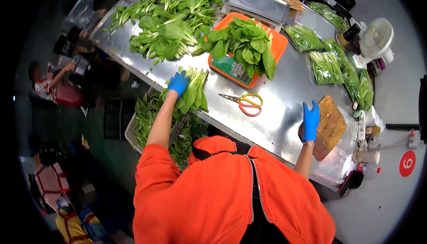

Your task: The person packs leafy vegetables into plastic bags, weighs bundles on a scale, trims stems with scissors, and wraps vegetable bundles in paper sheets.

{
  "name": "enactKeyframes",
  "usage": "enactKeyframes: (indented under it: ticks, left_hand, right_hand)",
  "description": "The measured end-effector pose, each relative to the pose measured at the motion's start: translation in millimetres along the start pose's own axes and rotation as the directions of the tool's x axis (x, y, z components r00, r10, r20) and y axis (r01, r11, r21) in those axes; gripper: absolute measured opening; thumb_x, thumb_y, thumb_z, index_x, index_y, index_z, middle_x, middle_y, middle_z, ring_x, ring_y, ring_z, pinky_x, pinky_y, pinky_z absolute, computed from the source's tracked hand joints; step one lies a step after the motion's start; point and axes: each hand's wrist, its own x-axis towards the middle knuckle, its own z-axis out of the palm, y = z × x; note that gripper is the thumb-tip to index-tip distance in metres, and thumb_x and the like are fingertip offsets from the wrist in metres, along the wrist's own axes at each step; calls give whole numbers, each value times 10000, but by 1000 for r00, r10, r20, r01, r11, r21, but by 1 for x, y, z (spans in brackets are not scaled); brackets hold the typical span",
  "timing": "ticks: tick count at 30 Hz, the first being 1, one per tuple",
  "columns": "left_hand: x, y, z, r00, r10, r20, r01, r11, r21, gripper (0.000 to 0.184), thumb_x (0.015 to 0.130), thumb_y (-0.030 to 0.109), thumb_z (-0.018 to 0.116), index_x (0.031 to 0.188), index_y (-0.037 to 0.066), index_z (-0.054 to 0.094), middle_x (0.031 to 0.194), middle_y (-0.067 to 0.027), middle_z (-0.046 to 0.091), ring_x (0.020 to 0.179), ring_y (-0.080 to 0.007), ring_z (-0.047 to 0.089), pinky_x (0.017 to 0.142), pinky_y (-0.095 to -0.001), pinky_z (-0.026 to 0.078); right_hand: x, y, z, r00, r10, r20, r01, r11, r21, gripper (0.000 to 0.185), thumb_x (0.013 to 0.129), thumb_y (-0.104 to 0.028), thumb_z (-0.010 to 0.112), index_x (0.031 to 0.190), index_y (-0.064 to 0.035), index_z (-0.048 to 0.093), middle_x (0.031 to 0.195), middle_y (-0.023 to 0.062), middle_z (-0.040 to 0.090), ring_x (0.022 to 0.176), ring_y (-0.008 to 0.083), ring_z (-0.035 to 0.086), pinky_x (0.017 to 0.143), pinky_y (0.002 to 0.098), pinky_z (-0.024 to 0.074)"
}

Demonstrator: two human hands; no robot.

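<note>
My left hand (179, 84), in a blue glove, grips a bunch of leafy greens (195, 90) at the metal table's near edge. Its fingers curl over the pale stems. My right hand (311, 120), also gloved in blue, is at the left side of a worn brown board (330, 126) with writing on it. The fingers and thumb are apart with nothing between them; whether the hand touches the board I cannot tell. Scissors (245, 103) with one yellow and one red handle lie between my hands. Another bunch of greens (244, 44) rests on an orange digital scale (279, 44).
A large heap of loose greens (173, 21) covers the table's far left. Bagged greens (326, 67) lie at the right, near a white fan (377, 39). A second scale (257, 3) stands behind. Below the edge is a crate of greens (131, 133). A person (55, 84) sits at left.
</note>
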Motion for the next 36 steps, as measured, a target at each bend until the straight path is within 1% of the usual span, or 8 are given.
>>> enactKeyframes:
  ticks: [3, 9, 12, 16, 23, 27, 32, 36]
  left_hand:
    - [-5, 5, -11, 992, 48, -118, -52, 998, -33, 627, 796, 480, 466, 1301, 142, 308, 1317, -164, 320, 1166, -408, 320, 922, -554, 260]
    - [-24, 45, -64, 955, 162, -249, -168, 986, -5, 619, 758, 480, 553, 1212, 79, 426, 1251, -173, 395, 1159, -351, 330, 907, -508, 291]
    - [-18, 75, -96, 779, 330, -534, -479, 862, -167, 388, 767, 222, 608, 1105, 53, 519, 1112, -160, 499, 1063, -312, 436, 910, -358, 343]
    - [-42, 194, -139, 519, 538, -664, -804, 570, -168, 416, 756, 182, 608, 1141, 66, 502, 1134, -161, 486, 1086, -329, 417, 928, -389, 321]
    - [-15, 289, -91, 445, 854, -270, -807, 513, 294, 423, 795, 301, 544, 1203, 219, 469, 1325, -96, 340, 1247, -365, 240, 987, -563, 151]
    - [7, 275, -73, 622, 782, -39, -724, 593, 352, 430, 803, 375, 508, 1210, 244, 460, 1347, -67, 308, 1257, -368, 210, 950, -644, 80]
    - [-29, 278, -93, 451, 828, -334, -821, 531, 208, 497, 786, 355, 557, 1236, 179, 438, 1329, -102, 335, 1248, -325, 259, 1004, -551, 101]
    - [-113, 286, -74, 536, 841, -80, -677, 371, -635, 693, 754, 298, 637, 1311, 62, 298, 1326, -128, 345, 1237, -245, 305, 1007, -343, 225]
  right_hand:
    - [33, -68, 3, 997, 3, -74, 30, 894, 447, 470, 779, -290, 604, 1137, -6, 493, 1128, 177, 527, 937, 262, 571, 780, 331, 452]
    - [120, -184, 44, 990, -99, 98, 44, 890, 454, 459, 770, -356, 569, 1101, -42, 517, 911, 168, 606, 798, 304, 596, 711, 378, 462]
    - [150, -206, 75, 989, -111, 97, 71, 936, 345, 542, 739, -409, 571, 1116, -26, 499, 932, 180, 600, 822, 314, 589, 716, 382, 460]
    - [166, -223, 102, 971, -71, 229, 11, 967, 253, 662, 671, -453, 587, 1148, -9, 470, 986, 208, 581, 874, 337, 573, 739, 403, 453]
    - [156, -212, 87, 997, -20, 73, -12, 906, 423, 432, 684, -331, 562, 999, -38, 529, 905, 209, 591, 839, 357, 568, 709, 419, 451]
    - [156, -166, 63, 998, 51, 40, -64, 769, 636, 426, 720, -251, 597, 1068, -18, 516, 897, 151, 596, 786, 229, 586, 688, 320, 453]
    - [89, -142, -37, 997, 75, 35, -69, 513, 856, 381, 792, -134, 584, 1152, -34, 506, 828, -1, 525, 676, 68, 454, 607, 200, 398]
    - [27, -162, -62, 986, 33, 165, -161, 475, 865, 371, 808, -134, 584, 1160, -48, 501, 775, -14, 508, 675, 48, 476, 558, 188, 409]
